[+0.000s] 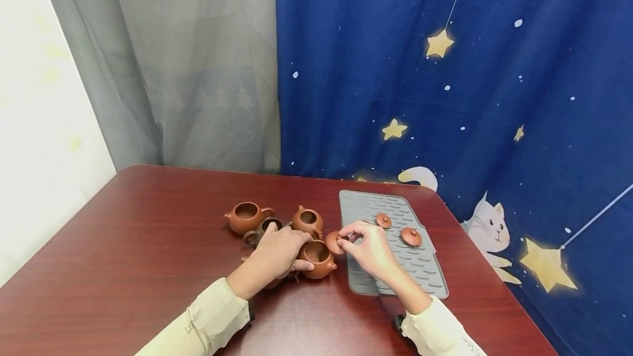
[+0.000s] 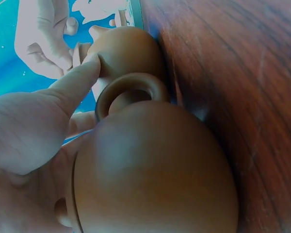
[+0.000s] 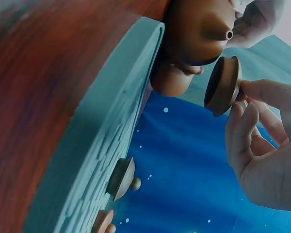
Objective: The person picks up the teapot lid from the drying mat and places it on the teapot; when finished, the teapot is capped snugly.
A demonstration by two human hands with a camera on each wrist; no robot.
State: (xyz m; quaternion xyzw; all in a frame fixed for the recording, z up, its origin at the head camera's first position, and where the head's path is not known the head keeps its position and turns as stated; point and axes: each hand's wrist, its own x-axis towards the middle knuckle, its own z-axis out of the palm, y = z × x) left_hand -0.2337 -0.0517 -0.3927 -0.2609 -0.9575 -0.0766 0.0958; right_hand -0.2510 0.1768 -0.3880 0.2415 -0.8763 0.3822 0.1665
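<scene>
My right hand [image 1: 368, 249] pinches a reddish-brown teapot lid [image 1: 334, 242] by its knob. In the right wrist view the lid [image 3: 223, 86] is tilted on its side, close to the spout of a lidless clay teapot [image 3: 199, 29]. My left hand [image 1: 279, 251] holds that teapot [image 1: 318, 269], thumb and fingers on either side of it, with its mouth facing up. Beneath the left palm stands another teapot [image 2: 155, 165], a lid on it, mostly hidden from the head view.
Close by stand an orange-brown teapot [image 1: 243, 226], a dark brown teapot [image 1: 252, 236] and a small teapot [image 1: 301, 224], all lidless. On the right, a grey ridged mat [image 1: 395, 276] bears a small lid [image 1: 383, 220] and a larger lid [image 1: 411, 237]. Curtains hang behind the table [image 1: 163, 207].
</scene>
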